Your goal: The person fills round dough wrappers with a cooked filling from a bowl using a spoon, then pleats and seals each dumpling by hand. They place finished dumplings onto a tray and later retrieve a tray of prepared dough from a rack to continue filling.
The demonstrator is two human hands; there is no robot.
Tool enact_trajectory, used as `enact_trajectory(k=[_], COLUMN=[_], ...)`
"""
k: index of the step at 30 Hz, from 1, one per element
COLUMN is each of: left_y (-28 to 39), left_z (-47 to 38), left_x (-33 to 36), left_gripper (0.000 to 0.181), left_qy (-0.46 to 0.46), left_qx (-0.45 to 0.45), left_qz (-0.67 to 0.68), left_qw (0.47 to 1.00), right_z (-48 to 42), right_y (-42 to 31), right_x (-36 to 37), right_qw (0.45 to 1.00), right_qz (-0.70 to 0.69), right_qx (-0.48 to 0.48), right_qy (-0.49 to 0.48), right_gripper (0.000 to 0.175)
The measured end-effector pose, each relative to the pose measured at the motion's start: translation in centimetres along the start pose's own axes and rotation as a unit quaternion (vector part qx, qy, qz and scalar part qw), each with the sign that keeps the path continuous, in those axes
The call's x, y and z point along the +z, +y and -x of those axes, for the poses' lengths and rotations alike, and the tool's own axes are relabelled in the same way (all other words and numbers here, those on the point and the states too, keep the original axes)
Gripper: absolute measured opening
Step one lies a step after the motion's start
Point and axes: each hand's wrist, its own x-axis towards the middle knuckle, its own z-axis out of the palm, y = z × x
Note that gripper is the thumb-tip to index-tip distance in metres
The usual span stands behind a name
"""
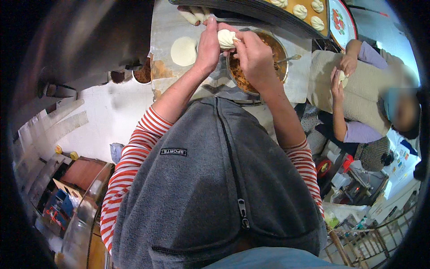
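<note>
A pleated dough bun [226, 39] sits between my two hands above the work table. My left hand [209, 47] supports it from the left and beneath. The fingers of my right hand [252, 50] pinch the folds at its right side. Below and behind my right hand is a metal bowl [287, 71] of reddish-brown chopped filling, partly hidden by that hand. A spoon [291, 59] leans over the bowl's right rim. Just left of my left hand, a flat round dough wrapper [183, 51] lies on the table [164, 37].
Rolled dough pieces [189, 16] lie at the table's back. Stacked dark trays [255, 11] stand beyond, the top one bearing several pleated buns [300, 11]. A floral enamel tray [343, 20] is behind them. At right, another person's hands [341, 78] hold a piece of dough.
</note>
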Motion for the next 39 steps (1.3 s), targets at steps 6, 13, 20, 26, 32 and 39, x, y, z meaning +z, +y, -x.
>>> enact_trajectory(k=[6, 13, 20, 26, 32, 39], left_y=[1.7, 6.0, 5.7, -3.6, -9.3, -7.1], left_z=[-2.7, -6.6, -8.4, -1.0, 1.2, -1.2], left_x=[-2.2, -4.0, -7.1, -14.5, -17.4, -19.5], left_gripper=[0.069, 0.072, 0.06, 0.034, 0.037, 0.033], left_qy=[-0.096, -0.119, 0.06, 0.204, 0.227, 0.081], left_qx=[-0.1, -0.16, 0.029, 0.048, 0.018, -0.268], left_qz=[-0.002, -0.069, 0.047, -0.485, -0.569, -0.536], left_qw=[0.99, 0.978, 0.997, 0.849, 0.79, 0.797], right_z=[-2.6, -9.0, -20.7, -27.8, -21.8, -2.2], right_y=[1.1, 2.2, 7.6, 15.7, 13.1, 9.0], right_x=[0.3, 0.6, 1.4, 6.8, 4.1, -2.8], right_qw=[0.997, 0.985, 0.991, 0.983, 0.99, 0.988], right_qz=[0.029, -0.034, 0.074, 0.134, 0.131, 0.006], right_qx=[-0.021, -0.1, -0.091, -0.116, -0.053, 0.092], right_qy=[-0.073, -0.137, -0.071, -0.054, -0.009, -0.121], right_gripper=[0.01, 0.015, 0.014, 0.018, 0.023, 0.017])
